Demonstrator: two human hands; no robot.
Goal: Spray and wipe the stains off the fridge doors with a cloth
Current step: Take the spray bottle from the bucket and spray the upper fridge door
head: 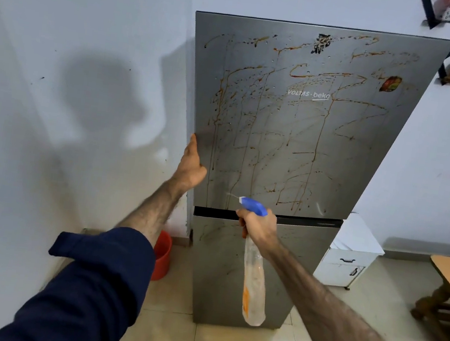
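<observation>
Up against the pale wall stands the tall brushed-steel two-door fridge [291, 150], and its upper door [304, 117] is a mess: thin brown-orange sauce stains [315, 141] looping and dripping across nearly the whole panel. The right hand [259, 225] is wrapped tight around the neck of a clear plastic spray bottle with a blue trigger head [255, 205], fingers curled on the trigger. The bottle's long axis hangs down and slightly towards the camera, while the nozzle aims up and left at the lower part of that upper door, just above the dark gap between the doors. A faint wisp at the nozzle tip looks like mist leaving it. Over on the other side, the left hand [191, 166] lies with straight fingers along the left edge of the upper door, seemingly steadying it; whether the fingertips hook round the edge I can't tell. The worst of the stains lie above and to the right of the nozzle, so the right hand looks best placed to sweep upward. The lower door [234, 270] shows fainter marks. No cloth is in sight, so wiping looks some way off. A red plastic bucket [162, 256] sits on the tiled floor by the fridge's left foot.
</observation>
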